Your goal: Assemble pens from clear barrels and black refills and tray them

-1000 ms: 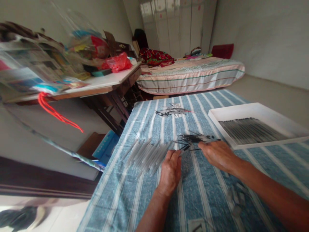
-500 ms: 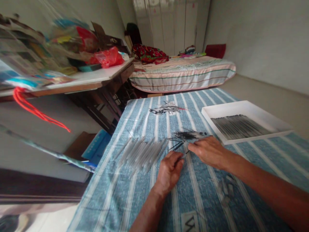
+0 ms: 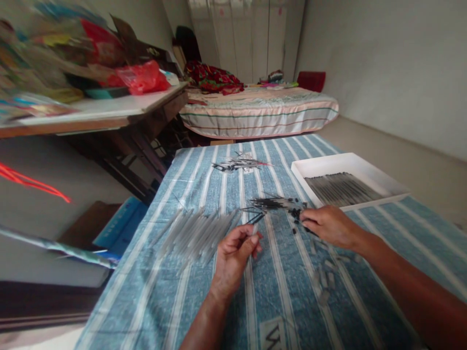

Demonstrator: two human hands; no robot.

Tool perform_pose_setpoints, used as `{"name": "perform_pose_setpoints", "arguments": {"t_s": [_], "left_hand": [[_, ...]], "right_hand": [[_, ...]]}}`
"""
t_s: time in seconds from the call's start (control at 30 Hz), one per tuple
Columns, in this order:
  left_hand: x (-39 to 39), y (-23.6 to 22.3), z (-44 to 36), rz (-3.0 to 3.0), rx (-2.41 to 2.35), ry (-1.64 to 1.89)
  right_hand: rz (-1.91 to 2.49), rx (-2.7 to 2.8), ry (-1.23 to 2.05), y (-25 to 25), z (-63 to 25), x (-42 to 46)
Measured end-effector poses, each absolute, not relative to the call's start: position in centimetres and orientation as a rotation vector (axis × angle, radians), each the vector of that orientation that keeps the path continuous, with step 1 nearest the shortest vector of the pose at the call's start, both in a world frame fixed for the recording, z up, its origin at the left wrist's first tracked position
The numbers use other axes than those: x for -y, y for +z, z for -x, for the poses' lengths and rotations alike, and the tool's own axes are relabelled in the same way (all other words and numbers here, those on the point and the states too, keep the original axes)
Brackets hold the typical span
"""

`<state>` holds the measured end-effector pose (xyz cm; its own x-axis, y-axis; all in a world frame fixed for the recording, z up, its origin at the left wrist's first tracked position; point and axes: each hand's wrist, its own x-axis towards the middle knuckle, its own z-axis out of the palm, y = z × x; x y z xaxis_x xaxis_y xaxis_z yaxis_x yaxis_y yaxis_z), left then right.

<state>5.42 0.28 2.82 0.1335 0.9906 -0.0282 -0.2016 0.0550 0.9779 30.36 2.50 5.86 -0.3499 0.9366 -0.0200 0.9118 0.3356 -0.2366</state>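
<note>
My left hand [image 3: 237, 255] is closed in a pinch around a slim pen tube [image 3: 255, 227], pale at the part that shows above the fingers. Loose black refills [image 3: 253, 217] lie just beyond its fingertips. My right hand [image 3: 333, 226] has its fingertips pressed together at a cluster of small black plugs [image 3: 295, 213]; whatever is between them is hidden. Behind the plugs spreads a heap of thin black refills [image 3: 273, 202]. Left of my left hand, translucent pen barrels [image 3: 199, 236] lie side by side. Short clear caps [image 3: 324, 277] are scattered below my right wrist.
A white tray [image 3: 368, 200] with rows of dark-filled pens stands at the right. Another pile of pen parts [image 3: 241, 164] lies at the far end of the striped tablecloth [image 3: 219, 311]. A cluttered side table [image 3: 146, 108] is on the left, a bed [image 3: 262, 114] beyond.
My right hand has moved away from my left hand, rightward to the small black plugs, uncovering them. My left hand has turned, its pinched fingers showing more. The view has shifted right.
</note>
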Motion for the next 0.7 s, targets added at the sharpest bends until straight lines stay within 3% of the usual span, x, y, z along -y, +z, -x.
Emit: {"name": "perform_pose_setpoints", "arguments": {"t_s": [0.27, 0.57, 0.7], "left_hand": [[-0.3, 1.9, -5.5, -1.033, -0.875, 1.049], [0.0, 2.2, -5.4, -1.069, -0.914, 0.969], [0.1, 2.1, -5.2, -1.065, -0.894, 0.961]], "right_hand": [[1.881, 2.521, 0.356, 3.4, -29.4, -1.6], [1.970, 2.600, 0.138, 2.2, -26.9, -2.2], [1.885, 2.457, 0.286, 2.4, -27.2, -2.1]]}}
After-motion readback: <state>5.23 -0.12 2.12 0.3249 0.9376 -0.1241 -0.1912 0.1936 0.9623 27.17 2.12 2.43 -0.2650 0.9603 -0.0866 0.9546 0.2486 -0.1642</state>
